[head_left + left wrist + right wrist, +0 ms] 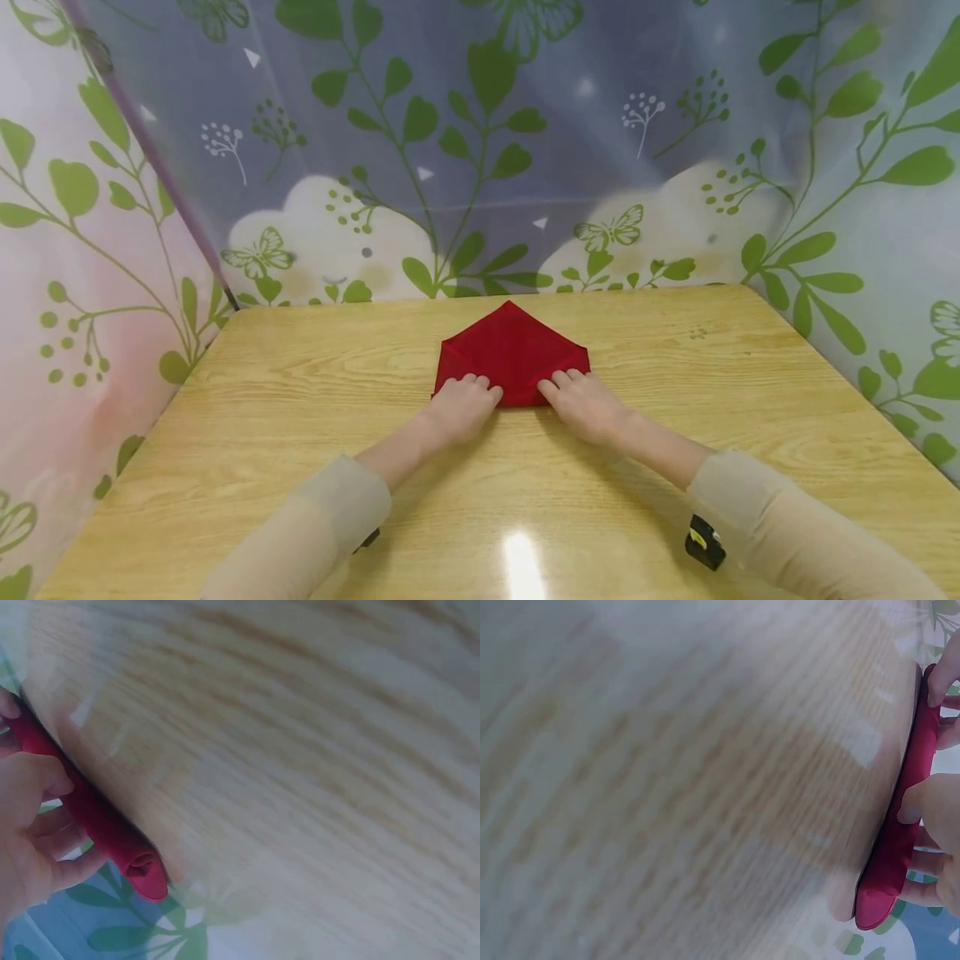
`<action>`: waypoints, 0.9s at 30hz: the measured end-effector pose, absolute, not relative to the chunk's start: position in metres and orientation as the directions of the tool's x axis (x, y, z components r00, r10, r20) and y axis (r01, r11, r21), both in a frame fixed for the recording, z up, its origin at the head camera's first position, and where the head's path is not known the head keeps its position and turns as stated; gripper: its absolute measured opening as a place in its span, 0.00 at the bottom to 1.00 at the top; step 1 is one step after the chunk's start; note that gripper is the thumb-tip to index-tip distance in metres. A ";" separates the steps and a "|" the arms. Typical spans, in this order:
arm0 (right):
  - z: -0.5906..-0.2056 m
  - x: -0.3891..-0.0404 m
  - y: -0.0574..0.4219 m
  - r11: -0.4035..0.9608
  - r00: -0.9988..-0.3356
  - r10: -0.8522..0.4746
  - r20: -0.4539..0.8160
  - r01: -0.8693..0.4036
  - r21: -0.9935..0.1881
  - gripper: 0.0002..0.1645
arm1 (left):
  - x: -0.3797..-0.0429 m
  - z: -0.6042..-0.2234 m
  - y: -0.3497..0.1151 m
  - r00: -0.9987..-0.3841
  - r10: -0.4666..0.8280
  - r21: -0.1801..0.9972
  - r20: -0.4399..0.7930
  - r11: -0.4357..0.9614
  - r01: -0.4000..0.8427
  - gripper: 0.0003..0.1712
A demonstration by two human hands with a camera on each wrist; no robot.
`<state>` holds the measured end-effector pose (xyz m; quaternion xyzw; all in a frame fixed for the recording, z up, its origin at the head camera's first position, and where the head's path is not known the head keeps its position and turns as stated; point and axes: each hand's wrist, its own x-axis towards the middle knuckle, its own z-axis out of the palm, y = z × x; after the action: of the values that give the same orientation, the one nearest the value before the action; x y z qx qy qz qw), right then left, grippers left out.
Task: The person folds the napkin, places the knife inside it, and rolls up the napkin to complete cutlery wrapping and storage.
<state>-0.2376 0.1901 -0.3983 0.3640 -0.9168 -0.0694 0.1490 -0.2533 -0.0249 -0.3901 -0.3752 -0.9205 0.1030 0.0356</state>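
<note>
A red cloth [512, 337] lies on the wooden table, its far side folded to a point and its near edge rolled. At the left part of that edge, my left hand [467, 405] grips the roll, thumb on the near side and fingers over the top. My right hand [585, 406] holds the right part in the same way. In the left wrist view, the spiral end of the rolled cloth [139, 862] shows beyond the left hand [34, 825]. Seen from the right wrist, the red roll [900, 847] runs along the table under the right hand [937, 832].
The table [300, 383] has a light wood grain and a bright glare spot near its front. A curtain [480, 150] printed with leaves and butterflies hangs behind and at both sides. A small black device [705, 542] sits under the right sleeve.
</note>
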 end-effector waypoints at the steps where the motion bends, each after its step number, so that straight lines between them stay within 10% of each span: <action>1: -0.398 -0.238 0.190 0.726 -0.691 -0.688 0.222 -0.648 0.231 0.12 | -0.254 -0.390 -0.025 -0.718 0.696 -0.214 -0.013 0.700 0.682 0.07; 27: -0.392 -0.238 0.193 0.673 -0.664 -0.740 0.109 -0.724 0.153 0.21 | -0.249 -0.381 -0.032 -0.730 0.679 -0.060 -0.080 0.728 0.683 0.13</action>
<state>-0.2381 0.1935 -0.3923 0.4017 -0.9109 -0.0483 0.0811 -0.2492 -0.0318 -0.3809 -0.3665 -0.9291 0.0424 -0.0262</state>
